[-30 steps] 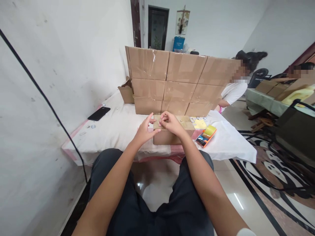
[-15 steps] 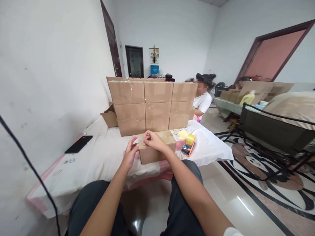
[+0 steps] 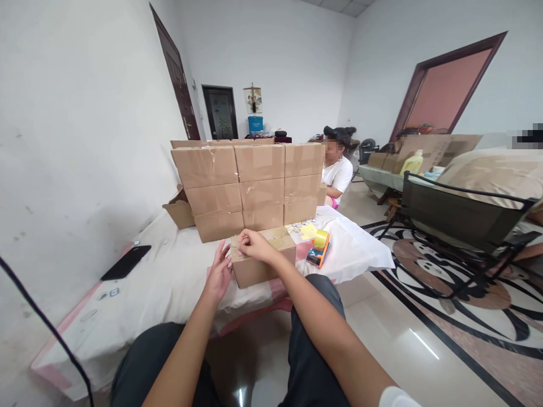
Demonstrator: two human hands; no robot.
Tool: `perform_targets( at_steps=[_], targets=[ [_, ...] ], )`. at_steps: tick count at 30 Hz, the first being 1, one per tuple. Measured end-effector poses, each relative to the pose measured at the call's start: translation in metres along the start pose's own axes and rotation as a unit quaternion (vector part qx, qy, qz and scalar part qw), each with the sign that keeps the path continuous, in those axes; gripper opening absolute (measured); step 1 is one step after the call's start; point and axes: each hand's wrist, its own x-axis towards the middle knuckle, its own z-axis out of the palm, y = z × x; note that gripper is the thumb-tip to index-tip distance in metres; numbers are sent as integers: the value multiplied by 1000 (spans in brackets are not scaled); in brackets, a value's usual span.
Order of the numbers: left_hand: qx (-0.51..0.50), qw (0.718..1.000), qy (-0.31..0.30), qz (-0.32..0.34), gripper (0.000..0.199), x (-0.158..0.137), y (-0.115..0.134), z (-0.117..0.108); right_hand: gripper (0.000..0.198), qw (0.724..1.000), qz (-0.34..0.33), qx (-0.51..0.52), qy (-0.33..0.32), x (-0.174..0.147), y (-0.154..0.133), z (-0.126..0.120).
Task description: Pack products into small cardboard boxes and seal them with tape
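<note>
A cardboard box (image 3: 258,273) lies closed on the cloth-covered table in front of my knees. At its left end, my left hand (image 3: 219,272) is held upright beside the box, fingers apart and nothing visible in it. My right hand (image 3: 254,246) is over the top of the box near that same end, thumb and fingers pinched together. Whatever is between those fingertips is too small to make out. To the right of the box rests an orange tape dispenser (image 3: 324,252) with a roll of yellowish tape (image 3: 320,238).
Stacked cardboard boxes (image 3: 261,195) form a wall behind the work. A black phone (image 3: 126,263) lies on the table (image 3: 165,294) at left, and yellow paper pieces (image 3: 307,230) at right. Another person (image 3: 339,172) sits beyond the stack. A folding chair (image 3: 466,209) stands right.
The head view has turned slightly right, so the scene sits further left. My left fingers have spread a little; my right hand stays pinched at the box's left end.
</note>
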Motion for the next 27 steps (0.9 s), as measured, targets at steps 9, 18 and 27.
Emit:
perform_targets(
  at_steps=[9,18,27],
  targets=[
    [44,998,-13,35,56,8,-2,0,20,1000,-4,30,0,1,-4,-3],
    [87,995,-16,43,46,13,-6,-6,23,1000,11,12,14,4,3,0],
    [73,996,19,51,28,10,-4,3,23,1000,20,-3,23,5,4,1]
  ],
)
